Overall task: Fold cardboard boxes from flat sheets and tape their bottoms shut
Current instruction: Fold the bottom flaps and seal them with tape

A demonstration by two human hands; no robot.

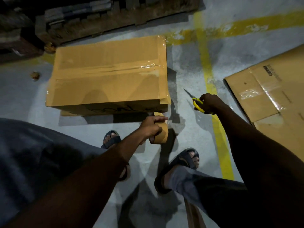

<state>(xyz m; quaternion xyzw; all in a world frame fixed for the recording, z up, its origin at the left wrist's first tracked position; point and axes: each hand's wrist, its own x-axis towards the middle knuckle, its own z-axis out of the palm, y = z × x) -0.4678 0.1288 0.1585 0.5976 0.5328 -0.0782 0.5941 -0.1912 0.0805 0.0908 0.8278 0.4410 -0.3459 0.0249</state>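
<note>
A folded cardboard box point(107, 76) sits on the grey floor point(185, 63), its taped bottom facing up, just in front of a wooden pallet point(115, 18). The left hand point(151, 127) grips a brown tape roll point(162, 135) by the box's near right corner, a strip reaching the box wall. The right hand point(209, 102), well apart, holds yellow-handled scissors point(196, 102), with a flat cardboard sheet point(271, 96) lying on the floor at far right.

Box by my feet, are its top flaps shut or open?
Shut. The box has both flaps lying flat, and glossy tape covers their seam.
</note>
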